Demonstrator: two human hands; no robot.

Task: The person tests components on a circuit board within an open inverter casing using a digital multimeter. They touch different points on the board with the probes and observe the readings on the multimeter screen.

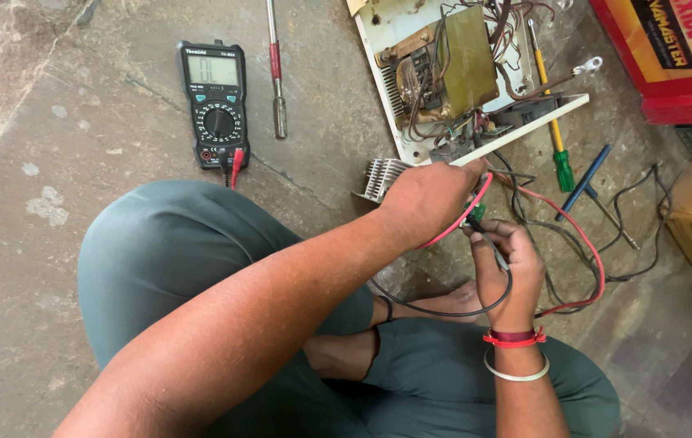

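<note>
Stone floor [54, 97], left hand [431, 199] fingers pinching red lead [459, 227], right hand [508, 268] fingers gripping black probe [479, 231]

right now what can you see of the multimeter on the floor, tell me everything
The multimeter is a black handheld unit with a pale rectangular screen at the top, small teal buttons under it and a round selector dial in the middle. It lies flat, face up, on the grey stone floor, just beyond the person's knee. A red lead and a black lead are plugged into its bottom edge. No hand touches it; a red-banded metal tool lies beside it.
</note>
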